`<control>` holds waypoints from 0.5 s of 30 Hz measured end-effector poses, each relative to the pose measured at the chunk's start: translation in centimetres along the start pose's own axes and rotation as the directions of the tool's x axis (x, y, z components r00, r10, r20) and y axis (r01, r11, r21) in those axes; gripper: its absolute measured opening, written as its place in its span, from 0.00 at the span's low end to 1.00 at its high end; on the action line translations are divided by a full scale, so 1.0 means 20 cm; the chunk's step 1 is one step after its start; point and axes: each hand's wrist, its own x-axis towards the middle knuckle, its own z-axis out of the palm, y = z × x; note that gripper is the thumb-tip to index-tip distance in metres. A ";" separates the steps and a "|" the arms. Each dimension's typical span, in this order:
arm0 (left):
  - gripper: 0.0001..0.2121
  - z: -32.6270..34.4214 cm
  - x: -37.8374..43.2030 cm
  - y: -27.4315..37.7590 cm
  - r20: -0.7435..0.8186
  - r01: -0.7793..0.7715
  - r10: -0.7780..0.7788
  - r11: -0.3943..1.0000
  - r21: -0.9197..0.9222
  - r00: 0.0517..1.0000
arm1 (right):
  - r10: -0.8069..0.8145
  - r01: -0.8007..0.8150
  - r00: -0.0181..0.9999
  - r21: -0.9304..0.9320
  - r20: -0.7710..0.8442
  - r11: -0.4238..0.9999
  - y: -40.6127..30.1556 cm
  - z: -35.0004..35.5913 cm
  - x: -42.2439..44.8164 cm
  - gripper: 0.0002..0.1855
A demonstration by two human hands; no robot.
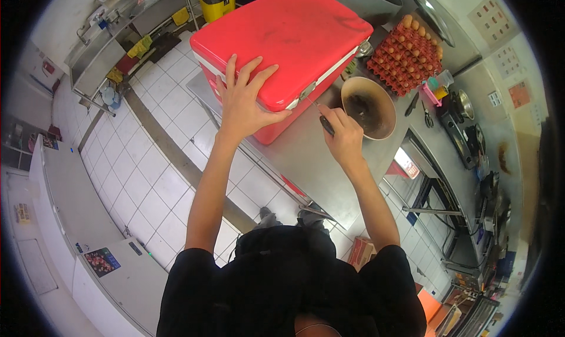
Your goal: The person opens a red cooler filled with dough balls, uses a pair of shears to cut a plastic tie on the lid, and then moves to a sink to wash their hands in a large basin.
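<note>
A large red cooler box [282, 41] with a white band under its lid stands on a stainless steel table [326, 182]. My left hand [245, 101] lies with fingers spread over the lid's near left corner, the thumb along the front edge. In my right hand [346, 136] is a screwdriver-like tool [326, 125] with a black handle and a thin metal shaft. Its shaft points at the metal latch [307, 91] on the cooler's front. Whether the tip touches the latch I cannot tell.
Right of the cooler sits a deep, dark-stained pan [386, 101], close to my right hand. Beyond it are stacked red trays of eggs [404, 57], a pink basket [431, 93], a knife [412, 104], pliers or scissors [428, 118] and a stove [459, 136]. White chest freezers [119, 271] stand left.
</note>
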 end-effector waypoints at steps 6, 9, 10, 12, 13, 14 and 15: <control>0.41 0.01 -0.01 -0.01 0.005 0.018 -0.018 1.000 0.003 1.000 | 0.325 -0.329 0.942 0.429 0.086 0.841 -0.05 -0.02 0.05 0.12; 0.41 0.01 0.00 -0.01 -0.010 0.005 -0.006 1.000 -0.021 1.000 | 0.393 -0.450 0.893 0.452 0.219 0.770 -0.01 -0.02 0.05 0.09; 0.41 0.01 0.00 -0.01 -0.012 0.004 -0.005 1.000 -0.021 1.000 | 0.394 -0.451 0.893 0.450 0.219 0.771 -0.02 -0.03 0.05 0.09; 0.41 0.01 0.00 -0.01 -0.012 0.004 -0.005 1.000 -0.017 1.000 | 0.351 -0.378 0.926 0.403 0.142 0.834 -0.06 -0.04 0.06 0.09; 0.41 0.01 0.00 -0.02 -0.012 0.005 -0.005 1.000 -0.018 1.000 | 0.351 -0.378 0.925 0.404 0.142 0.833 -0.06 -0.04 0.05 0.09; 0.40 0.01 0.00 -0.01 -0.011 0.005 -0.005 1.000 -0.021 1.000 | 0.289 -0.301 0.953 0.357 0.089 0.884 -0.06 -0.03 0.04 0.09; 0.40 0.01 0.00 -0.01 -0.010 0.003 -0.004 1.000 -0.022 1.000 | 0.222 -0.223 0.974 0.304 0.039 0.926 -0.05 -0.02 0.04 0.10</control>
